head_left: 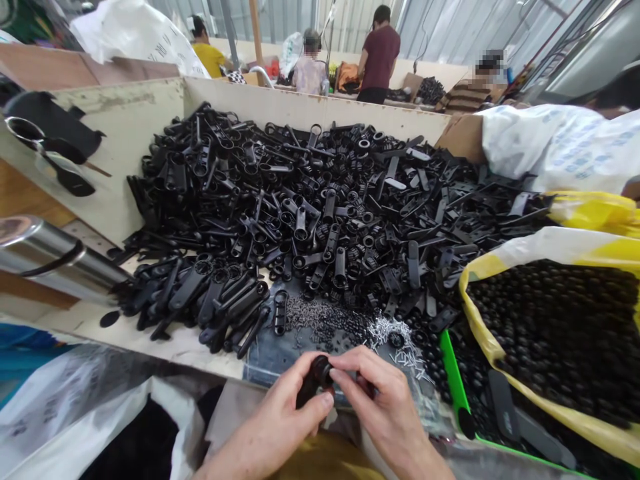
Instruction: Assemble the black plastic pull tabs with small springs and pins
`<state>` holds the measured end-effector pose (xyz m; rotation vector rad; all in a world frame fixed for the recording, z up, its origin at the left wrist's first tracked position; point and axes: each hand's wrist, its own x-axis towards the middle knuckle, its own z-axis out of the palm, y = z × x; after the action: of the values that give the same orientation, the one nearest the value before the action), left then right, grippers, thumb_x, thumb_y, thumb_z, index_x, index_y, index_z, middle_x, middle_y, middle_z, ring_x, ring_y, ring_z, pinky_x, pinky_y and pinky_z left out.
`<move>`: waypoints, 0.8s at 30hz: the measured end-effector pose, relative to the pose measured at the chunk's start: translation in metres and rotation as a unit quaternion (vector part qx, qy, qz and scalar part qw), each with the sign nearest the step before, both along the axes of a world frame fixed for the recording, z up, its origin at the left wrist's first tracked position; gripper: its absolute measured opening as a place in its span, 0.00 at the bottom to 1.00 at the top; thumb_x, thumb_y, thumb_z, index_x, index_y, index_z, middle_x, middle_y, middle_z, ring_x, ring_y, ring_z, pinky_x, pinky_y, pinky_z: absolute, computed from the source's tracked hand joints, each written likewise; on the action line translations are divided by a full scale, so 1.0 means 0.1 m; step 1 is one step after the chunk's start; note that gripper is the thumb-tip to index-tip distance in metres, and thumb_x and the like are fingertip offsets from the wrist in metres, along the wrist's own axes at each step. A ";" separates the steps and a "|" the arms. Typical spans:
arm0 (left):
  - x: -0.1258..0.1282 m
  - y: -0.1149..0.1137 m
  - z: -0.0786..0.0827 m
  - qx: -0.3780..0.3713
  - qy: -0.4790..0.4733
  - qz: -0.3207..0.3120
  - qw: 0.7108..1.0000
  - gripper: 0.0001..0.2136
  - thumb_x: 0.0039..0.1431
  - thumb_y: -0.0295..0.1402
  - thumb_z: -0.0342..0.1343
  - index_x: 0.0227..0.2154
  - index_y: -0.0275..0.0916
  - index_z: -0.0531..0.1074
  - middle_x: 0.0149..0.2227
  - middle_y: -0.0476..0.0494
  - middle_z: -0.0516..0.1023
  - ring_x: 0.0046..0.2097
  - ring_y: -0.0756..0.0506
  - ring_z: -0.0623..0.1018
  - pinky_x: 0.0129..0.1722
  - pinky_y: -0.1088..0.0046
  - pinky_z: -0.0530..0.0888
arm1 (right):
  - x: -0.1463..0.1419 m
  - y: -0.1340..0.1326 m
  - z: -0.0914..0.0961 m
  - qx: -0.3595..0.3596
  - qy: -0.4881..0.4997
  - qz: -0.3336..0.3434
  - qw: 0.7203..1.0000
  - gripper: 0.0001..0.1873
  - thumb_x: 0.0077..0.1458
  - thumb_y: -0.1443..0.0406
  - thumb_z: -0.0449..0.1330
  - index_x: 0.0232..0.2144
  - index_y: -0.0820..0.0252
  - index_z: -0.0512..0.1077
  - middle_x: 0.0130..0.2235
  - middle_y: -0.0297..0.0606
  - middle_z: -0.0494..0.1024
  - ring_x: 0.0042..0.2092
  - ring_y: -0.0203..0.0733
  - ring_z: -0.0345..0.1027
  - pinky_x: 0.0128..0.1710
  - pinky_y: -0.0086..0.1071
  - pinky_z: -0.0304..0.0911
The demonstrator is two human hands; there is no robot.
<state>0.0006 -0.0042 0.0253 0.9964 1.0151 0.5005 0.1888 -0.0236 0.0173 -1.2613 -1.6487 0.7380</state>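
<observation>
My left hand (280, 417) and my right hand (380, 400) meet at the bottom centre, both closed on one small black plastic part (314, 379). The left thumb presses on its lower end; the right fingertips pinch its upper end. Just beyond the hands lie small black bits and a scatter of short silver pins (395, 333). Behind them a big heap of black plastic arms and rings (320, 207) fills the wooden bin.
A yellow bag of small black round pieces (555, 327) sits at the right over a green tray edge (450, 367). A metal tube (55, 260) juts in at the left. White sacks lie at the right and lower left. Several people work at the back.
</observation>
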 end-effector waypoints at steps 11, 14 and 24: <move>-0.03 -0.04 -0.02 0.036 0.050 0.031 0.998 0.17 0.62 0.42 0.63 0.50 0.41 0.79 0.28 0.51 0.74 0.29 0.47 0.69 0.31 0.72 0.66 | -0.04 -0.03 -0.02 0.052 -0.051 0.010 0.997 0.09 0.69 0.70 0.59 0.43 0.55 0.79 0.35 0.38 0.80 0.33 0.40 0.77 0.32 0.30 0.71; -0.03 -0.04 0.03 0.048 0.082 0.032 0.995 0.16 0.61 0.43 0.63 0.48 0.43 0.80 0.31 0.48 0.77 0.35 0.42 0.73 0.36 0.69 0.68 | -0.07 -0.03 0.02 0.074 -0.068 0.006 0.995 0.10 0.68 0.71 0.58 0.43 0.55 0.78 0.33 0.37 0.80 0.32 0.40 0.77 0.31 0.29 0.71; -0.08 -0.09 0.07 0.154 0.120 -0.039 0.980 0.17 0.70 0.48 0.49 0.49 0.45 0.77 0.30 0.46 0.75 0.36 0.42 0.72 0.39 0.68 0.67 | -0.13 -0.17 -0.12 0.038 -0.021 -0.043 0.998 0.07 0.67 0.67 0.62 0.45 0.52 0.77 0.30 0.32 0.76 0.25 0.35 0.68 0.25 0.26 0.65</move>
<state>-0.0072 -0.0132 0.0320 1.3934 1.1289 0.4884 0.1758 -0.0404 0.0054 -1.2924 -1.6307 0.5939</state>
